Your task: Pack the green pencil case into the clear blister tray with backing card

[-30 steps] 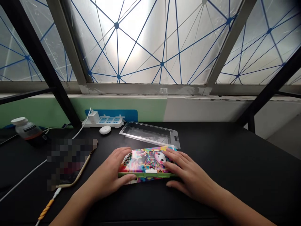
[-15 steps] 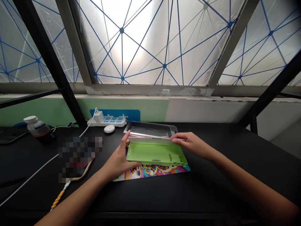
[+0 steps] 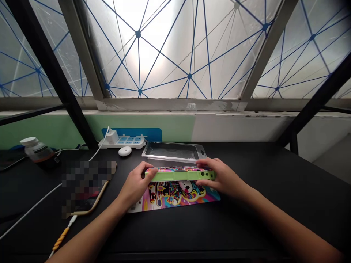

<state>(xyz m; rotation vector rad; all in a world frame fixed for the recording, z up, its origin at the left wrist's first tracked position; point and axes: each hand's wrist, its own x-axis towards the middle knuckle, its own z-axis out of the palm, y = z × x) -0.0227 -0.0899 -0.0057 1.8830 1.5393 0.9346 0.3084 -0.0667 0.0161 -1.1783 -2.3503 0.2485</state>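
Note:
A light green pencil case with a colourful printed lid stands between my two hands, its long narrow side facing me and its lid closed. My left hand grips its left end, thumb on the front upper edge. At the right end my right hand holds it, fingers on top and thumb low on the front, beside a few small dark round spots. Under the case lies a bright printed cardboard sheet with cartoon figures. Just behind sits a clear plastic tray.
On the left lie a blurred-out phone-like device, its white cable with a yellow wrap, and a bottle with a white lid. A power strip and a white round case are near the wall. Black metal posts flank the desk.
The pencil case was open with its green inside showing; its lid is now closed and its side faces me. My right hand moved from the lid edge to the case's right end.

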